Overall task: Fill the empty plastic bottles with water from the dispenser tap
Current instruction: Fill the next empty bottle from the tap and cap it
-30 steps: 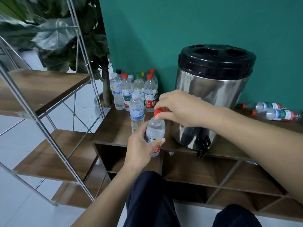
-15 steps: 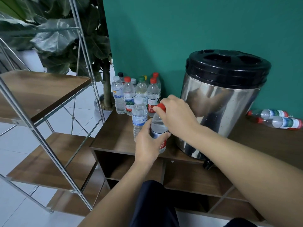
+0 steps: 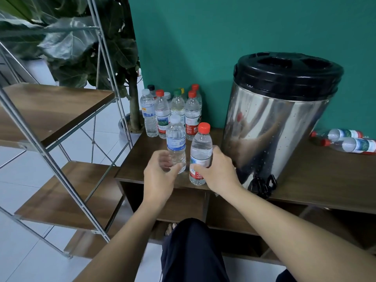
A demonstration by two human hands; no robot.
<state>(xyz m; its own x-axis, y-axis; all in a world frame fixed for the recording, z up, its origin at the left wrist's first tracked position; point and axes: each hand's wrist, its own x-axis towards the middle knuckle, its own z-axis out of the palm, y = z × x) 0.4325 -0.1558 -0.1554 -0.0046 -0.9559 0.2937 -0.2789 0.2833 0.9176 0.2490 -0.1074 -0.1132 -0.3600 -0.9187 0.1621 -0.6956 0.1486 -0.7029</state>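
While both hands work near the front left corner of the surface, the scene reads line by line.

Right hand: the right hand has its grip wrapped round the lower body of the red-capped bottle, thumb across the label, fingers behind it.
Left hand: the left hand is released, fingers loosely spread and holding nothing, just in front of the white-capped bottle; whether a fingertip touches it I cannot tell.
Red-capped bottle: upright, cap on, clear water visible inside, its base at or just above the front edge of the surface, between the white-capped bottle and the dispenser.
White-capped bottle: upright, blue label, just beside the held bottle on its left, near the front left corner.
Bottle cluster: the group of upright bottles with red, green, yellow, white and black caps stands at the back left corner, against the green wall.
Dispenser: steel drum with a black lid, standing mid-surface, close on the right of the held bottle.
Tap: the black tap hangs over the front edge, to the right of the right wrist.
Lying bottles: two red-capped bottles on their sides toward the back right of the surface, well apart from the hands.
Left side: metal-framed wooden shelves and a large-leaved plant crowd the left end.
Below: open cubbies under the surface; a dark trouser leg in the foreground.
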